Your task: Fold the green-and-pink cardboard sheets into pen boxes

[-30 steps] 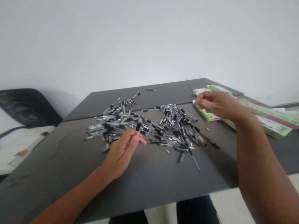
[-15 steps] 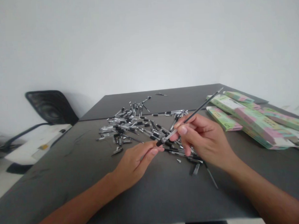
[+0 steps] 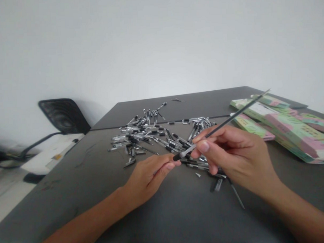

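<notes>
My left hand [image 3: 150, 175] is closed, thumb and fingers pressed together at the black-gripped end of a clear pen barrel [image 3: 188, 150]. My right hand [image 3: 229, 156] pinches a long dark pen refill [image 3: 231, 118] between thumb and forefinger, close to that barrel. The refill slants up to the right, its pale end free in the air. Whether its lower end sits inside the barrel is hidden by my right fingertips. Behind both hands, a loose pile of clear and black pen parts [image 3: 141, 134] spreads over the dark table [image 3: 106, 208].
Several green and pink printed cartons [image 3: 292, 131] overlap at the right. Near my right wrist lie another refill [image 3: 237, 195], a clear pen cap [image 3: 218, 184] and a small pale cone-shaped piece [image 3: 198, 175]. A black mesh chair [image 3: 63, 116] stands beyond the left table edge.
The view has turned slightly left, so things appear shifted right. My right hand and the refill have moved a little to the right; both grasps look the same.
</notes>
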The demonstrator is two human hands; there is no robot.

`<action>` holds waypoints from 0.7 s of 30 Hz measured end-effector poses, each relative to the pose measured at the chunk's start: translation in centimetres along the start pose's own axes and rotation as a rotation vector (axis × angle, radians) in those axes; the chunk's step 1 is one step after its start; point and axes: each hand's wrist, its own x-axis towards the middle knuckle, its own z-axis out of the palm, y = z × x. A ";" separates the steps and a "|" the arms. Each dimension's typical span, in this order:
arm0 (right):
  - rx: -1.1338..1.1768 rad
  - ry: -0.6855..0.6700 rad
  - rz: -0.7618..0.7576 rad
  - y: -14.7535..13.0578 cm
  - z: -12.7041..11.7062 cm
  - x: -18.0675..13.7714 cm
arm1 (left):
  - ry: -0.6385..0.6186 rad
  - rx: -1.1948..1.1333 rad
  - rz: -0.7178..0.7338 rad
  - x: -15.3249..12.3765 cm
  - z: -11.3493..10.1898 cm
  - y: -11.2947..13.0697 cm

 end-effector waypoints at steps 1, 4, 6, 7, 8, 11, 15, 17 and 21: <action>-0.018 0.003 -0.006 0.0 -0.1 0.0 | 0.000 0.000 0.006 0.0 0.0 0.0; -0.075 0.019 -0.022 0.0 -0.3 0.0 | 0.003 0.010 0.026 0.1 -0.1 0.0; -0.097 0.037 -0.027 -0.1 -0.4 0.0 | 0.011 0.017 0.039 0.1 -0.1 0.0; -0.103 0.044 -0.028 -0.1 -0.4 0.0 | 0.013 0.021 0.044 0.1 -0.1 0.0; -0.107 0.047 -0.030 -0.1 -0.4 0.0 | 0.014 0.025 0.047 0.0 -0.1 0.0; -0.118 0.056 -0.035 -0.1 -0.4 0.1 | 0.015 0.025 0.048 0.0 0.0 -0.2; -0.135 0.053 -0.029 -0.1 -0.3 0.2 | 0.023 0.013 0.050 -0.1 0.0 -0.1; -0.148 0.055 -0.024 -0.2 -0.3 0.3 | 0.021 0.026 0.056 0.0 0.0 0.0; -0.185 0.069 -0.013 -0.2 -0.6 0.3 | 0.046 0.060 0.079 0.1 -0.1 0.1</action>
